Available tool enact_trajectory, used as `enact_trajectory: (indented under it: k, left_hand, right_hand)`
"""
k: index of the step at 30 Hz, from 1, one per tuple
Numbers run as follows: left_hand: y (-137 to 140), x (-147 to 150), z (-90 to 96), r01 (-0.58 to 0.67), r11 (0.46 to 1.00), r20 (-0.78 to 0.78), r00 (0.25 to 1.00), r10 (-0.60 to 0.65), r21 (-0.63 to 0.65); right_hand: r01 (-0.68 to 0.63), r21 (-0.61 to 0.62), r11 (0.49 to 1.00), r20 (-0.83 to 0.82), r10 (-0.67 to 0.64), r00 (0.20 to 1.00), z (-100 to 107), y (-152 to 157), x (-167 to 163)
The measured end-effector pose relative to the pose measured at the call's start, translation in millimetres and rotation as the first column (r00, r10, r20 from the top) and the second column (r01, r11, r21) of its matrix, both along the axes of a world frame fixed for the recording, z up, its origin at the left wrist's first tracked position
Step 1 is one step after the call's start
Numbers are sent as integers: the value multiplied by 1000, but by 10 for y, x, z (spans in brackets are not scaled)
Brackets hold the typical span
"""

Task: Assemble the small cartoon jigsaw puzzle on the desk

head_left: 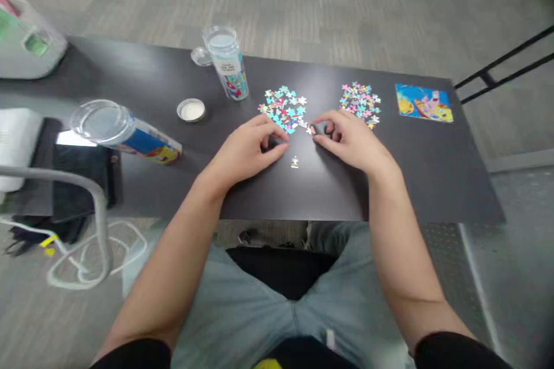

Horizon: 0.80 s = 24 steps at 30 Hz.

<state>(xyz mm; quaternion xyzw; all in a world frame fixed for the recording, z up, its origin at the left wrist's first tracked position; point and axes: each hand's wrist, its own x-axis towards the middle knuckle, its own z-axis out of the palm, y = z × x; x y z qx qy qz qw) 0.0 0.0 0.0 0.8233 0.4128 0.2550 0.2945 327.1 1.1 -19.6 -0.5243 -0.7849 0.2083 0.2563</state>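
Observation:
My left hand (251,149) rests on the dark table just in front of a heap of jigsaw pieces (283,107). Its fingers are curled, with a gap between thumb and forefinger and nothing visible between them. At the right edge of that heap, the thumb and forefinger of my right hand (346,137) pinch a small jigsaw piece (310,129). One single jigsaw piece (295,162) lies on the table between my hands, nearer to me. Behind my right hand is a second heap of jigsaw pieces (360,101), partly hidden by the hand.
A picture card (424,102) lies at the right. Clear tubes, one upright at the back (227,63) and one nearer (130,132), stand left, with a round lid (191,110) between. A black pouch (82,173) and a grey bent tube (100,213) are far left.

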Motion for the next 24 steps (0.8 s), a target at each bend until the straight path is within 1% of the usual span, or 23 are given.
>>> enact_trajectory:
  k: [2,3,5,6,8,12,15,19,21,24]
  left_hand:
    - [34,-99,-31,-138,990,-80,987,141,40]
    - [45,-136,-42,-187,980,-123,973,193,63]
    - [48,-168,-53,-244,963,-224,938,265,115]
    - [39,-162,-54,-252,958,-276,919,282,140]
    - [10,-118,-54,-239,958,-355,892,282,159]
    - [-39,-34,-63,-176,979,-417,886,202,100]
    - [-37,-74,-63,-181,978,-414,886,208,104]
    - [-30,-201,-47,-206,973,-388,892,232,108]
    - [-43,-246,-45,-193,974,-369,902,224,120]
    - [-70,-276,-58,-139,979,-355,916,184,148]
  right_hand:
    - [-7,-4,1000,3,7,1000,-6,-14,-3]
    - [-11,-7,1000,5,11,1000,-9,-18,-4]
    - [-21,-17,1000,11,21,1000,-14,-19,0]
    - [-26,-23,999,15,27,1000,-16,-15,4]
    - [-32,-35,999,19,33,999,-18,-2,17]
    - [-41,-40,998,11,41,999,-2,18,56]
    - [-40,-45,998,-8,40,999,27,13,75]
    - [-28,-41,999,-13,28,1000,56,-14,64]
    - [-26,-38,999,-4,26,1000,60,-26,51]
    - [-22,-36,999,8,22,1000,57,-32,37]
